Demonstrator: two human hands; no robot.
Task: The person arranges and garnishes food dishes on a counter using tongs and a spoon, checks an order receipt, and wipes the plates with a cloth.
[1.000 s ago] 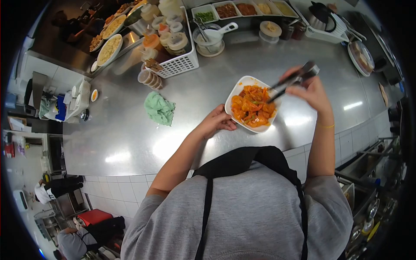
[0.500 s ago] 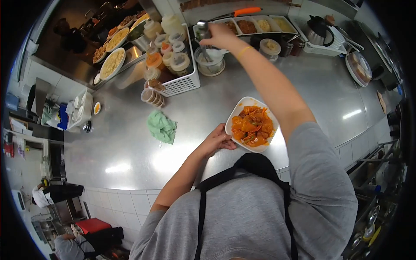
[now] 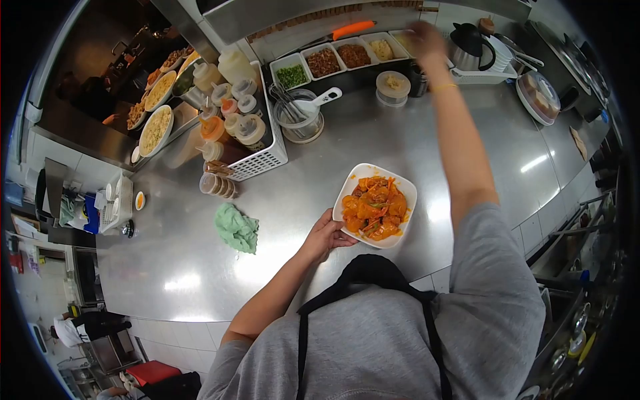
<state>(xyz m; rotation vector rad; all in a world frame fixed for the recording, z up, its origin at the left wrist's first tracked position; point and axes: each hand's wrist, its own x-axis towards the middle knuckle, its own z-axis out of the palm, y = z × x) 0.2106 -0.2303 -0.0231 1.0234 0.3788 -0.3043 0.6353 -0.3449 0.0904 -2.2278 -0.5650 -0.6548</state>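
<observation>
A white square plate of orange-sauced food rests on the steel counter in front of me. My left hand grips its left rim, thumb and fingers at the edge. My right hand, smeared by motion, is stretched over the right end of the topping containers, covering part of the last one. Whether it holds anything is hidden. The other containers have chopped green herbs, reddish-brown crumbs, a darker red-brown topping and pale bits. Metal utensils and a white-handled scoop stand in a clear tub.
Left of the tub stands a white basket of sauce bottles. A green cloth lies left of the plate. At the back are an orange-handled tool, a lidded tub and a jug; a covered dish sits right.
My right hand has left the metal utensils in the tub and moved right to the far end of the topping containers. The view has shifted; my left hand stays on the plate.
</observation>
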